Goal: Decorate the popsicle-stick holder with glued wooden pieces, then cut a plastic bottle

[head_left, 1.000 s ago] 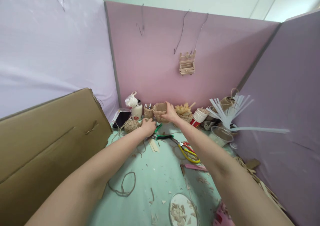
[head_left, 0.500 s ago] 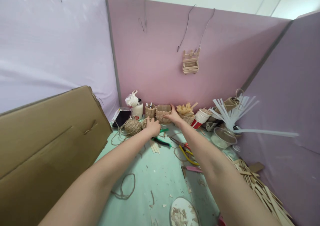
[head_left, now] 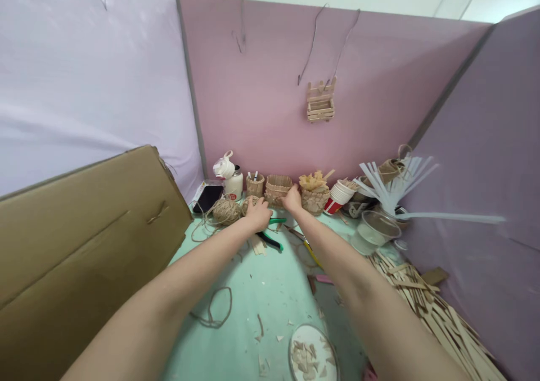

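Note:
My left hand (head_left: pixel 257 215) lies palm down on the green table, fingers stretched toward a small roll of twine (head_left: pixel 248 203), just right of a bigger twine ball (head_left: pixel 223 211). Green-handled pliers (head_left: pixel 272 241) lie right below that hand. My right hand (head_left: pixel 292 200) reaches to the back wall, its fingertips resting on the lower right side of a small woven stick basket (head_left: pixel 277 184) that stands upright against the wall. Neither hand grips anything that I can see.
Along the wall stand a white bottle (head_left: pixel 228 173), a phone (head_left: pixel 208 197), a pen holder (head_left: pixel 255 185), a chip-filled basket (head_left: pixel 314 196), paper cups (head_left: pixel 337 196) and a clear tub (head_left: pixel 373 230). A cardboard sheet (head_left: pixel 84 246) leans left; wooden sticks (head_left: pixel 430 308) pile right.
My right hand set the woven basket down against the wall and slid to its lower side. My left hand shifted slightly right over the pliers. The view tilted a little.

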The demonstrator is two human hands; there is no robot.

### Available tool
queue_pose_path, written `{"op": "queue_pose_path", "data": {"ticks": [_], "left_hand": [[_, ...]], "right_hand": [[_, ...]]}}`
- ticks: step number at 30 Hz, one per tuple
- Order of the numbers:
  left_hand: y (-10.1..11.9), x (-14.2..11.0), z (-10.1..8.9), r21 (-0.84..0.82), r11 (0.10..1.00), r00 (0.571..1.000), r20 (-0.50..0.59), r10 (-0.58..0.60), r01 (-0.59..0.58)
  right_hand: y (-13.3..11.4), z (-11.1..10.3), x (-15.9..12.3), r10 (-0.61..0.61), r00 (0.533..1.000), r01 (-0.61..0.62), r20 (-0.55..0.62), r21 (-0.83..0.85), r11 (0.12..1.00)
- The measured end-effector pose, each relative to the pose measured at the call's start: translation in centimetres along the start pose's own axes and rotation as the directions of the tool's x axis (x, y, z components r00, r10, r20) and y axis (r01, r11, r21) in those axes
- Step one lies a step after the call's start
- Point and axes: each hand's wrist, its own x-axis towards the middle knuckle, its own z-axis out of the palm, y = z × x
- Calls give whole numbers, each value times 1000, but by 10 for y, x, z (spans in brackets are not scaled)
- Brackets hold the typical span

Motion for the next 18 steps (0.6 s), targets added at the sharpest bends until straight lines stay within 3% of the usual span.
{"op": "queue_pose_path", "data": {"ticks": [12, 18], "left_hand": [[5, -16, -3, 74, 997, 990, -132, 39, -30], [16, -29, -14, 40, 996, 973, -218, 81, -74]], "right_hand": [[-10, -11, -33, 35, 995, -22, 90, -141, 990], [-4, -34, -64, -21, 987, 53, 158, -201, 978]]}}
